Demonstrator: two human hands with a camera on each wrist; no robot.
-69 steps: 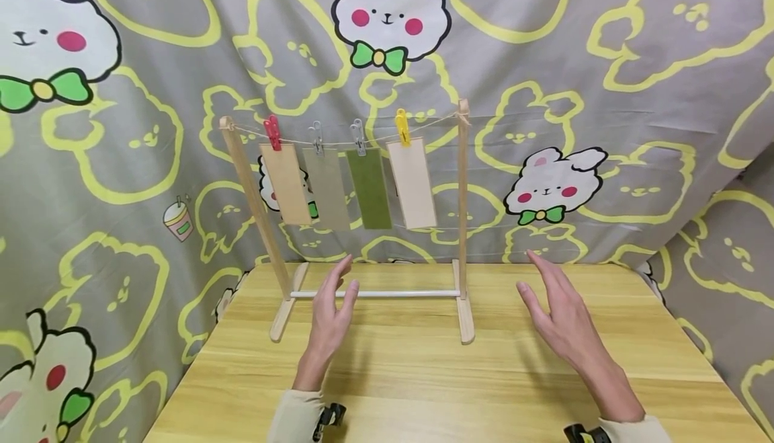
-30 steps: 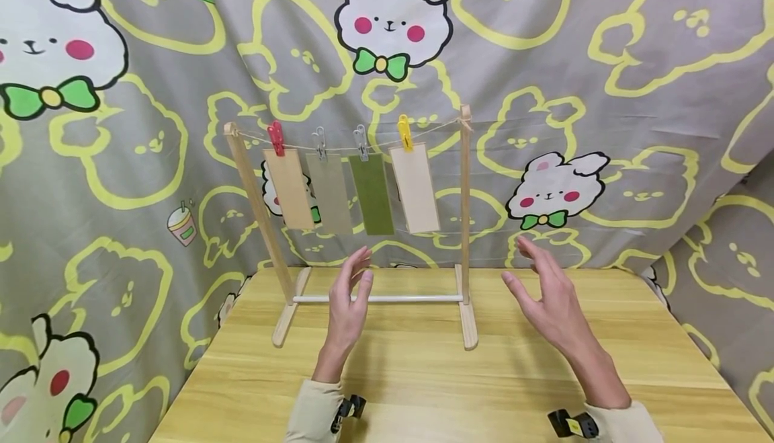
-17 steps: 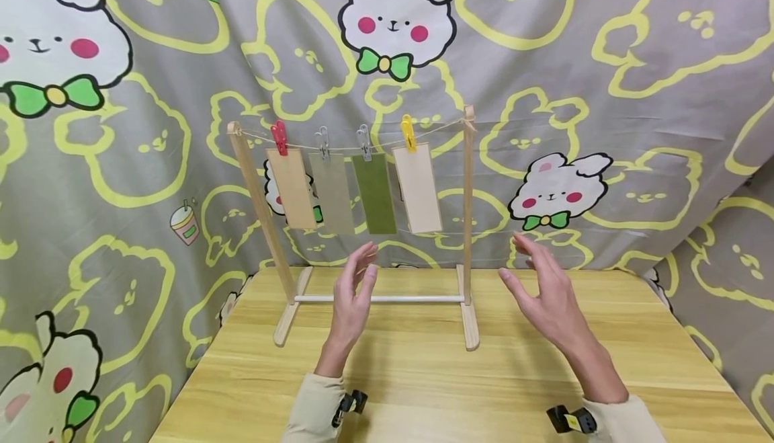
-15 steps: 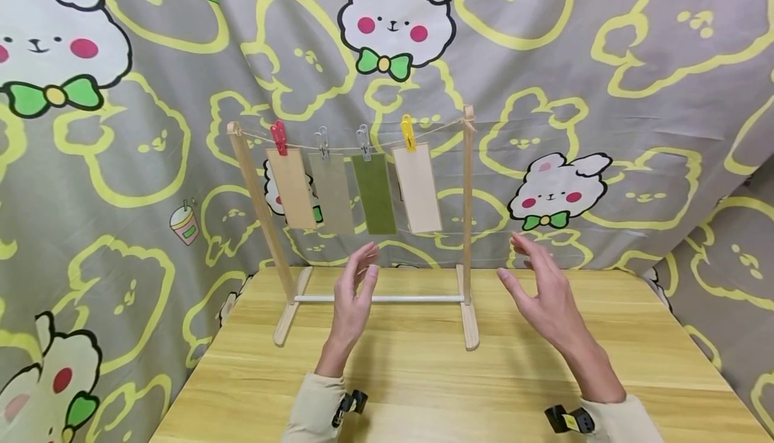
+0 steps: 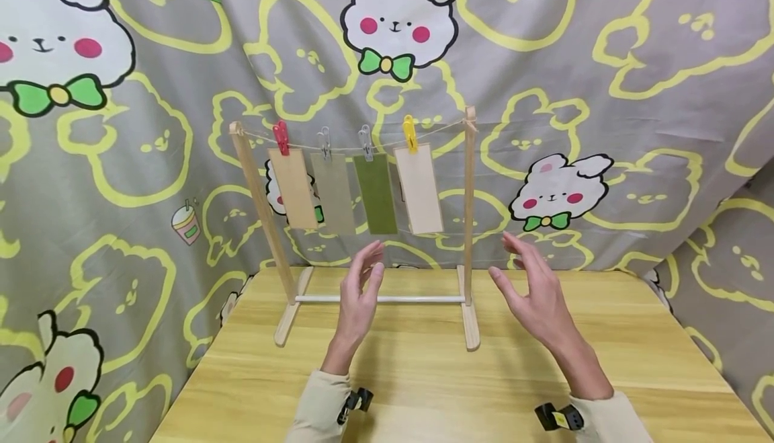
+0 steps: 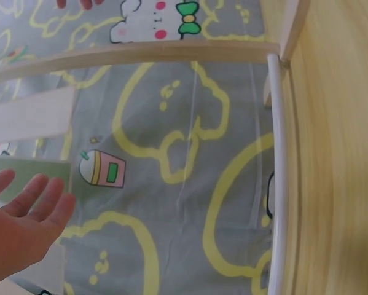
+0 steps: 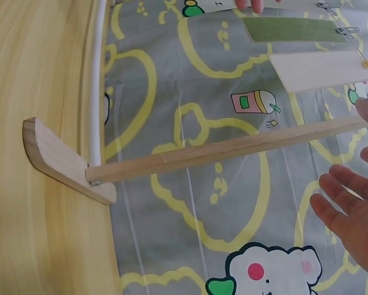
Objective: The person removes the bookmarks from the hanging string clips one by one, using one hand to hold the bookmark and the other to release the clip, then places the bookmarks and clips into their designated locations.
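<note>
My left hand (image 5: 359, 295) hovers over the table in front of the rack's white rod (image 5: 417, 299), fingers relaxed, holding nothing. To the right of the rack, my right hand (image 5: 535, 292) is raised with thumb and fingers apart, also holding nothing. On the wooden rack (image 5: 469, 208) a string carries a tan card (image 5: 293, 191), a grey card (image 5: 335, 194), a green card (image 5: 376, 195) and a cream card (image 5: 420, 189). A red clothespin (image 5: 281, 138), two clear clothespins (image 5: 365, 142) and a yellow clothespin (image 5: 410, 134) clip them. The green card hangs above my left fingertips.
The rack's feet (image 5: 470, 327) stand on a light wooden table (image 5: 423, 376). Behind and at both sides hangs a grey curtain (image 5: 562, 120) with yellow outlines and white cartoon rabbits. A black strap device (image 5: 559, 417) sits at each wrist.
Both hands have moved closer together: the left rightward and slightly up, the right leftward. The rack, cards and clothespins keep their places; the view has shifted slightly.
</note>
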